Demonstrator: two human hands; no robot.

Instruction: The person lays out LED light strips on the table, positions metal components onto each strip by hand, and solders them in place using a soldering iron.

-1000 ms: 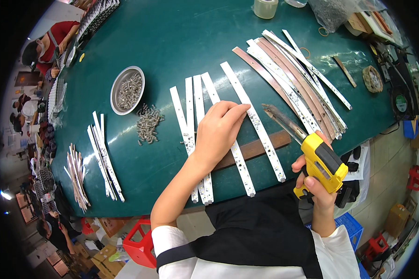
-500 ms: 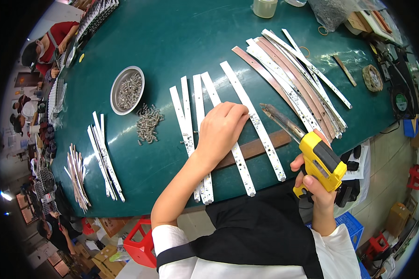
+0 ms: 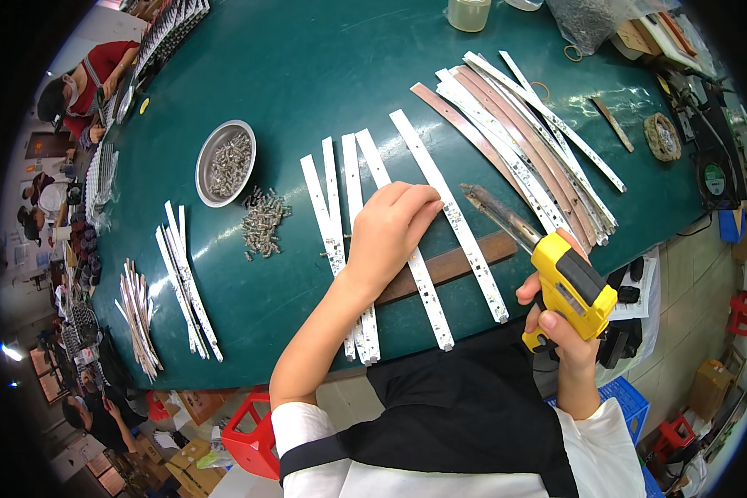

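Note:
My right hand (image 3: 563, 319) grips a yellow and black soldering gun (image 3: 574, 278), its metal tip pointing up and left, a little to the right of a white LED circuit strip (image 3: 469, 239). Over that strip's left edge, the thumb and fingers of my left hand (image 3: 390, 228) are pinched together. Whatever is between them is too small or hidden to make out. Several more white strips (image 3: 430, 295) lie left of it, partly under my left hand and wrist. A brown wooden bar (image 3: 496, 247) runs crosswise beneath the strips.
A metal bowl (image 3: 201, 178) of small metal parts stands left, beside a loose pile of them (image 3: 264, 222). Strip bundles lie at far left (image 3: 187, 278) and right (image 3: 548, 158). A round holder (image 3: 662, 138) sits at the right edge. Other people work at far left.

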